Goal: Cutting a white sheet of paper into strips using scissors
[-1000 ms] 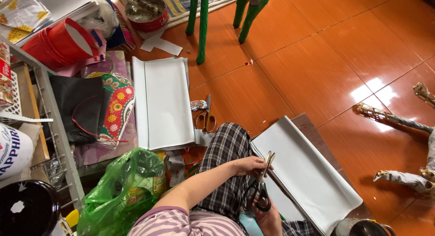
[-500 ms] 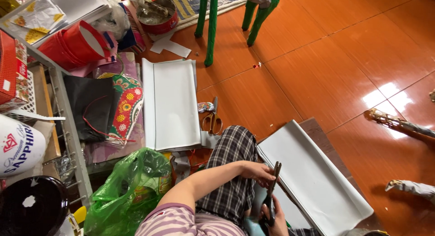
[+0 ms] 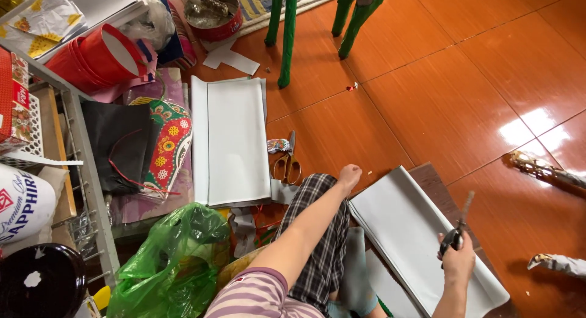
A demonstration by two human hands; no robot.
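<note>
Left hand (image 3: pixel 349 175) reaches out, fist curled shut, empty; right hand (image 3: pixel 458 257), raised, grips scissors (image 3: pixel 458 229) over grey sheet (image 3: pixel 409 232)

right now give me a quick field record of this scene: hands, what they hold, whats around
left hand: closed fist, resting on the near edge of the white sheet, holds nothing visible
right hand: raised over the sheet, gripping a dark-handled tool
white sheet: folded, lying on the floor beside the knee
scissors: on the orange tiled floor, untouched
second white sheet: lying farther off
green bag: near the person
</note>
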